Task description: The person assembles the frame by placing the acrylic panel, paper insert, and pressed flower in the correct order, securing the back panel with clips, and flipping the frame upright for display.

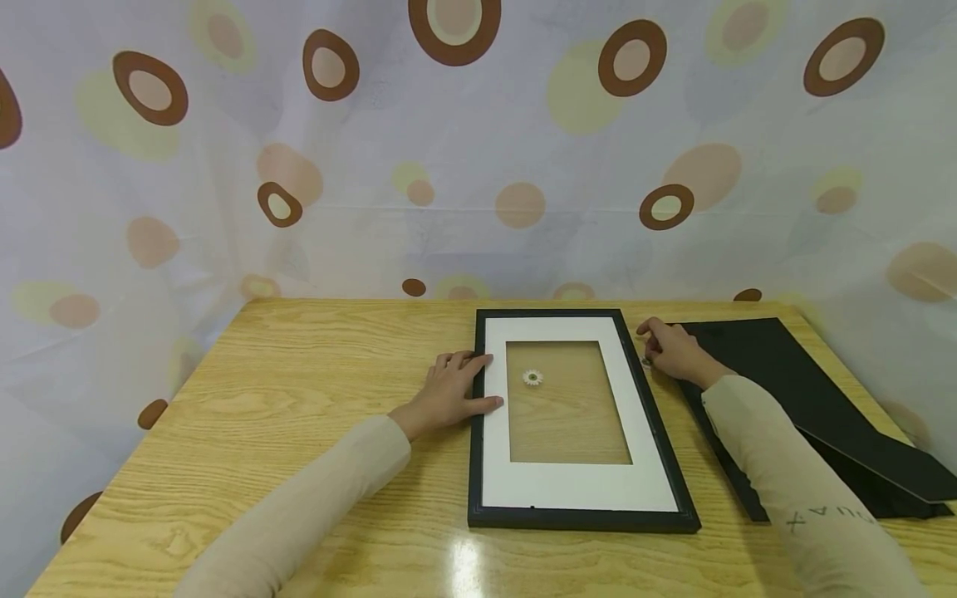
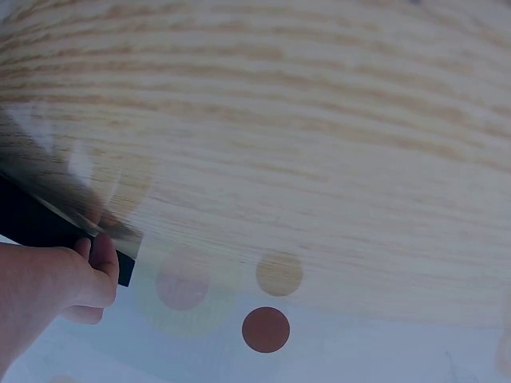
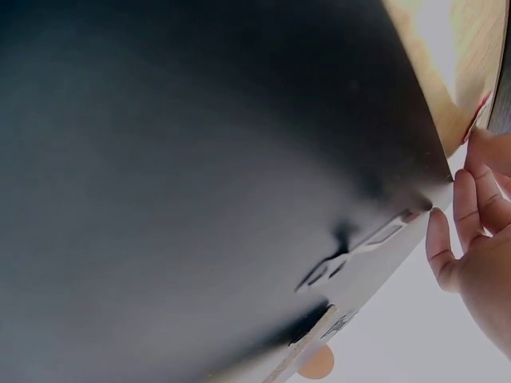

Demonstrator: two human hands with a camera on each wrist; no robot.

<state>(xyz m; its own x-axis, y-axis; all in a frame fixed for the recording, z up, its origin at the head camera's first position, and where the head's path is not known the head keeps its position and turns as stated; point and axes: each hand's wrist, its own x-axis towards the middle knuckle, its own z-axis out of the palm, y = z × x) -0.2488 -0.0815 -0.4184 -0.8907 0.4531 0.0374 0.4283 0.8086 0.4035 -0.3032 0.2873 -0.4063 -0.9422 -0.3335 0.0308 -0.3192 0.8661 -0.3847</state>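
A black picture frame (image 1: 583,521) with a white mat (image 1: 576,486) lies flat on the table. A small white daisy (image 1: 532,378) with a green-yellow centre sits inside the mat's window. My left hand (image 1: 451,392) rests on the frame's left side, its thumb over the mat's edge and its fingers at the black border. Beyond the frame's right side, my right hand (image 1: 676,352) pinches a small thin thing with a red edge (image 3: 477,118); its kind I cannot tell.
To the right lies a black backing board (image 1: 777,374), with a hinged black stand flap (image 1: 882,461) raised near its front end. Metal hardware (image 3: 351,251) shows on the board. A patterned cloth (image 1: 478,149) hangs behind the wooden table (image 1: 299,374).
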